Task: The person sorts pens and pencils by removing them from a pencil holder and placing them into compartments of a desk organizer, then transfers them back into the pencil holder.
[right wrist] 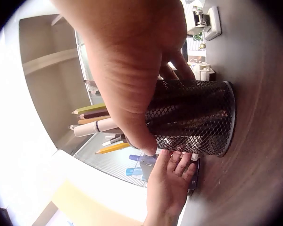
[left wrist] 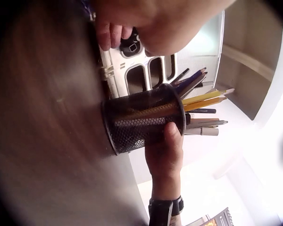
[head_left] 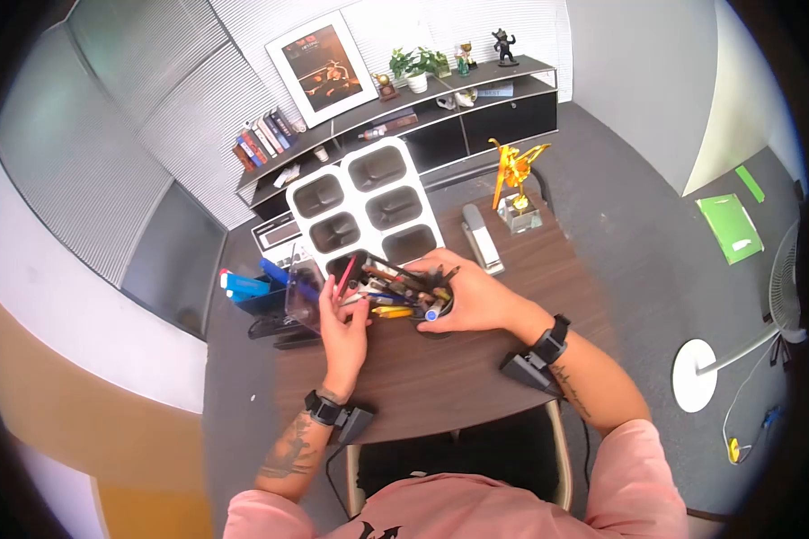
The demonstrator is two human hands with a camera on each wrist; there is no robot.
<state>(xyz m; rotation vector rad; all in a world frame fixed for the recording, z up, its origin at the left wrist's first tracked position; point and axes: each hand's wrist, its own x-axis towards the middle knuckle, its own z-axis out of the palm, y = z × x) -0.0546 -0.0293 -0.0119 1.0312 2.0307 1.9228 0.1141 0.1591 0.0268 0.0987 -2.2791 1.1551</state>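
A black mesh pen cup point(right wrist: 193, 117) full of pencils and pens point(head_left: 400, 292) stands on the desk. My right hand point(head_left: 476, 296) grips it round the side, and the thumb point(left wrist: 172, 134) lies along the mesh near the rim. My left hand point(head_left: 343, 328) is to the left of the cup, palm turned towards it. In the right wrist view the left hand point(right wrist: 172, 183) shows loosely extended fingers with nothing in them. Behind both hands is a white tray point(head_left: 355, 216) with several dark compartments, its near end partly hidden by the pencils.
Right of the tray lies a grey stapler point(head_left: 483, 238), with a golden figurine point(head_left: 515, 175) on a clear base beyond it. At the desk's left side are a clear plastic box point(head_left: 304, 292) and a dark holder point(head_left: 265, 301) with blue items. A low shelf point(head_left: 503, 117) stands behind the desk.
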